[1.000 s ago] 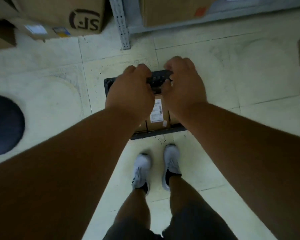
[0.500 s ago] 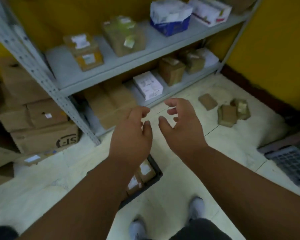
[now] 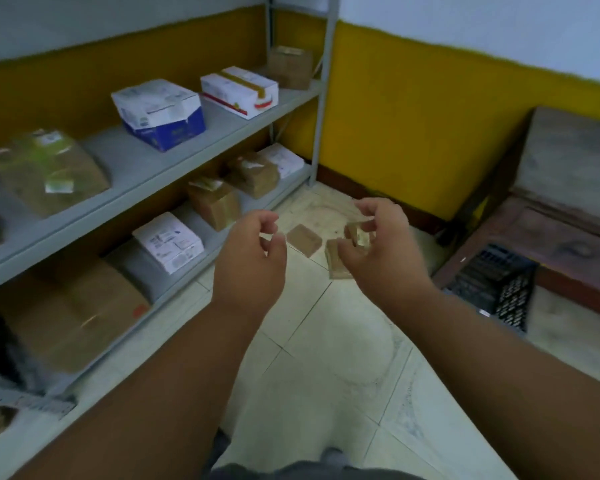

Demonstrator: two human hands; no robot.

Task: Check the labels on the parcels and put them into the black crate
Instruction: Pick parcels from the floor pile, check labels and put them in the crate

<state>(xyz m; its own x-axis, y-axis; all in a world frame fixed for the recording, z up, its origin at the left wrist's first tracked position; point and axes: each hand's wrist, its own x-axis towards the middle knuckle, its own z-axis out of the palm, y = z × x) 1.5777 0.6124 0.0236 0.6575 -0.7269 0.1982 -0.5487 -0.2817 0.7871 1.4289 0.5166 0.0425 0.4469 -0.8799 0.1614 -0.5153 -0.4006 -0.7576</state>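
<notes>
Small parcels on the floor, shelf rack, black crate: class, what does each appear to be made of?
Small parcels: likely matte brown cardboard, one with glossy tape. Shelf rack: probably grey-painted metal, given its thin upright posts. Black crate: seemingly moulded plastic, with a lattice wall.

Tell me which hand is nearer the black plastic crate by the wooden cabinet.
The right hand. It hangs in the air left of the black plastic crate in the picture, with bare floor showing between them. The left hand is farther left, beyond the right hand.

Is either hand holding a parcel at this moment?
No. The left hand and right hand hang empty with loosely curled fingers above the small brown parcels on the floor.
</notes>
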